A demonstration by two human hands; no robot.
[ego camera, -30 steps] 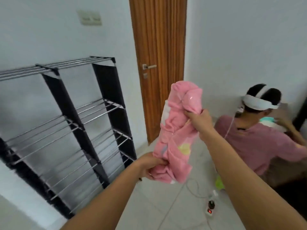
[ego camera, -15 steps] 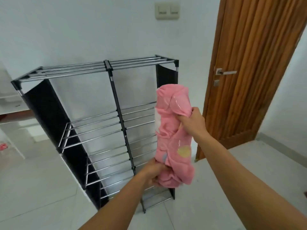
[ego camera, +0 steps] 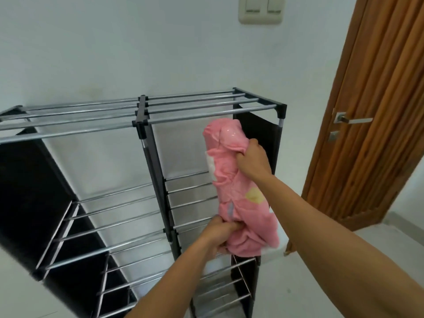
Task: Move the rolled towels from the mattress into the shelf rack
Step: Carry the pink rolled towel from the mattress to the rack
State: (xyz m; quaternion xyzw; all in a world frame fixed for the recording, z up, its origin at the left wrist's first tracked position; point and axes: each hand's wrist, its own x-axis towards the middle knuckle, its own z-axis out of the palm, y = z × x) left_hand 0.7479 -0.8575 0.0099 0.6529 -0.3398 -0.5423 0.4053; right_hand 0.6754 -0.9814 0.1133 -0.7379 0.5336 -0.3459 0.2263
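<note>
A rolled pink towel (ego camera: 238,191) with a yellow patch is held nearly upright in front of the shelf rack's right-hand column. My right hand (ego camera: 253,157) grips it near the top, and my left hand (ego camera: 218,232) grips its lower end. The shelf rack (ego camera: 142,111) has black side panels and chrome bars, two columns wide with several tiers; the tiers I can see hold nothing. The towel's top sits just below the rack's top bars. The mattress is out of view.
A white wall with a light switch plate (ego camera: 260,10) stands behind the rack. A wooden door (ego camera: 371,111) with a metal handle (ego camera: 351,120) is at the right. Pale tiled floor (ego camera: 321,283) lies in front of the door.
My view has turned left from the door and a seated person toward the rack, which now looks much closer. Both hands keep the same hold on the towel, now in front of the right column.
</note>
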